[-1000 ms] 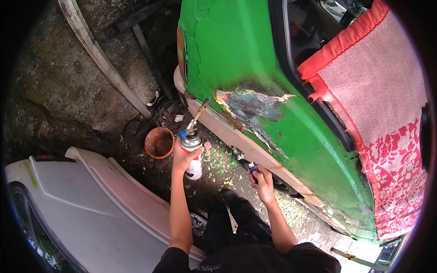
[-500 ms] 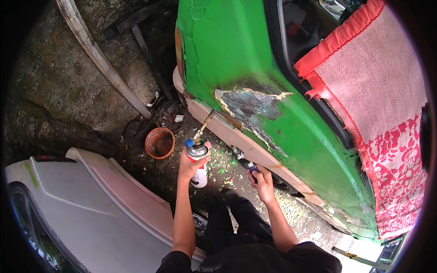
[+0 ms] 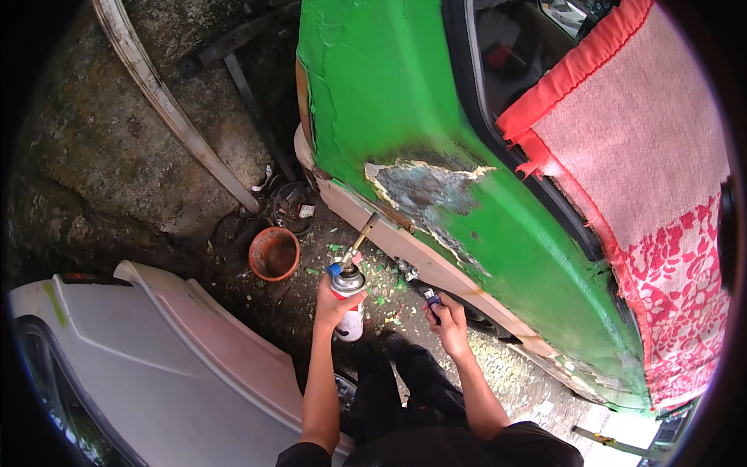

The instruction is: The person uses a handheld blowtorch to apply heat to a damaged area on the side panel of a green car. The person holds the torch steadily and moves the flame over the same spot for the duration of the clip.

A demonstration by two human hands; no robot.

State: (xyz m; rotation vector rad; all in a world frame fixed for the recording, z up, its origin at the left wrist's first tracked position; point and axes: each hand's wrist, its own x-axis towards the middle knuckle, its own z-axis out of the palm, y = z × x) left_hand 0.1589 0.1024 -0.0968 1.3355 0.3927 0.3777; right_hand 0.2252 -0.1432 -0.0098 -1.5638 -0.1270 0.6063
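Note:
My left hand (image 3: pixel 333 303) is closed around a gas torch, a red and white canister (image 3: pixel 352 322) with a blue knob and a brass nozzle (image 3: pixel 361 237). The nozzle tilts up toward the green car; no flame can be made out. To the right, my right hand (image 3: pixel 451 325) grips a small dark blue lighter (image 3: pixel 433 299), its metal top pointing up. Ahead of both hands is the green car body (image 3: pixel 545 257), with a ragged patch (image 3: pixel 428 191) of bare grey metal edged by peeling paint and sooty marks above it.
A terracotta-coloured pot (image 3: pixel 274 254) stands on the ground left of the torch. The white car (image 3: pixel 179 366) is close on my left. Paint flakes litter the ground. A pink patterned cloth (image 3: pixel 622 156) covers the green car's window side. A long metal strip (image 3: pixel 167 97) leans at the far left.
My left hand and the torch have come slightly nearer to me and to the right. The lighter has dropped slightly in the picture. Both hands keep their holds.

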